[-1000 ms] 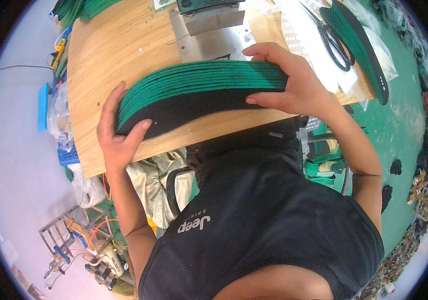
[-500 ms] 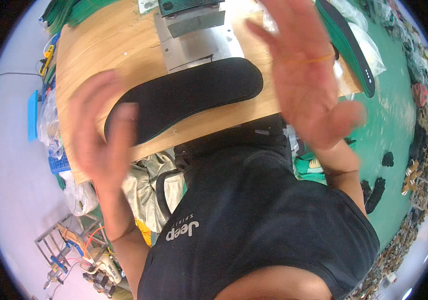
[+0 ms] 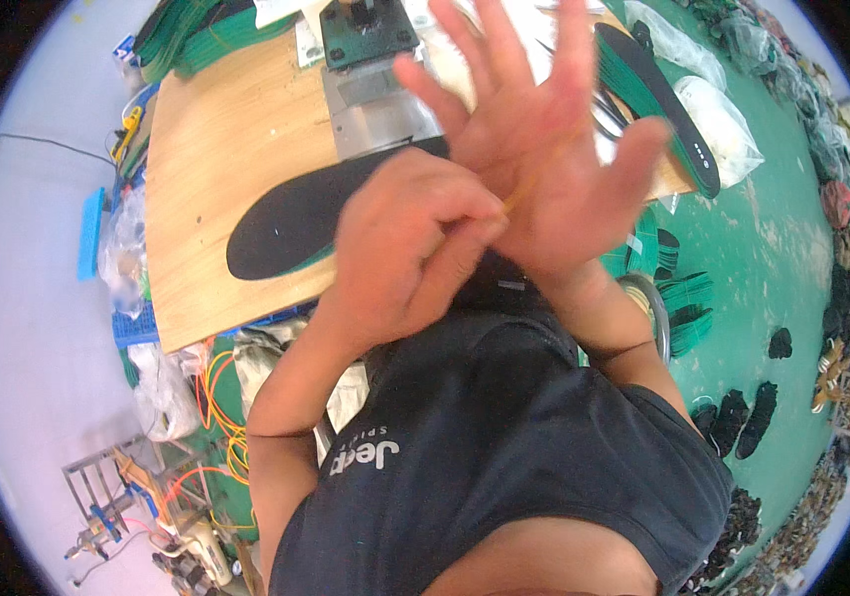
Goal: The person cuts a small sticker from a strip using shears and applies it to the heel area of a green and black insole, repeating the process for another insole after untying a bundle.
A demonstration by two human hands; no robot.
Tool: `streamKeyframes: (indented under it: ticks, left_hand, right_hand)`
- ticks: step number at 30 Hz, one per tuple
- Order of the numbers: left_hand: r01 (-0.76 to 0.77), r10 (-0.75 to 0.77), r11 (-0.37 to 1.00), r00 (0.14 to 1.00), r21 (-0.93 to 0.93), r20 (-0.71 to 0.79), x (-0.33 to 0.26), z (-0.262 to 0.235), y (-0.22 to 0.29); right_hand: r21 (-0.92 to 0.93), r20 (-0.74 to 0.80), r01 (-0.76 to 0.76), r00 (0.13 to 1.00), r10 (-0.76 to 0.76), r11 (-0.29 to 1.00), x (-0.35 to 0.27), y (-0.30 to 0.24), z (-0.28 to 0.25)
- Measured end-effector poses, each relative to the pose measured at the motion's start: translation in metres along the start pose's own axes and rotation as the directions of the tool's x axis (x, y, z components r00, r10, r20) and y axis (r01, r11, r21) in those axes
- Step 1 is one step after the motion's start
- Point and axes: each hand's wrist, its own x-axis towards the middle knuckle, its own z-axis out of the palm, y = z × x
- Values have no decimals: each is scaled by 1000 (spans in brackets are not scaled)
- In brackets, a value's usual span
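My left hand (image 3: 410,243) is closed in a pinch on a thin yellow rubber band (image 3: 518,197), which runs across the base of my right palm. My right hand (image 3: 544,129) is open, fingers spread and palm up toward me, slightly blurred, with the band around it. Beneath both hands, a black insole (image 3: 291,219) with a green edge lies on the wooden table; its right part is hidden by my hands. Just beyond the insole is a metal plate (image 3: 370,111) of a bench device with a dark block (image 3: 370,38).
Stacked green insoles (image 3: 207,40) lie at the far left of the wooden table (image 3: 192,169). Another black-and-green insole stack (image 3: 658,109) sits along its right edge, beside a white plastic bag (image 3: 721,124). Dark insoles (image 3: 758,422) are on the green floor at right.
My left hand has moved right, from over the insole's left end to my right hand, and now pinches the rubber band. My right hand has shifted left, and the view has shifted slightly.
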Motion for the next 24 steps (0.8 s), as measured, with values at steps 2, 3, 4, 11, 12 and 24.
streamKeyframes:
  ticks: [2,3,4,11,12,24]
  left_hand:
    - [87,-77,994,987,-67,139,-12,9,4]
    - [135,-108,984,970,-113,217,-21,16,0]
    - [179,-118,968,943,-177,310,-24,28,-6]
    - [171,-177,979,983,108,47,-26,-34,-4]
    - [231,-220,948,973,222,-70,-33,-63,-6]
    - [701,-761,629,644,338,81,-76,-152,-61]
  right_hand:
    - [79,-20,16,1000,-15,997,9,-16,15]
    - [97,-46,46,998,-41,994,9,-29,21]
    - [84,-100,104,990,-95,991,11,-51,24]
    - [-886,-41,-218,916,399,408,7,-78,-24]
    - [-945,-130,-248,884,449,215,0,-62,-29]
    - [-876,-482,-82,153,863,-475,26,-11,-64]
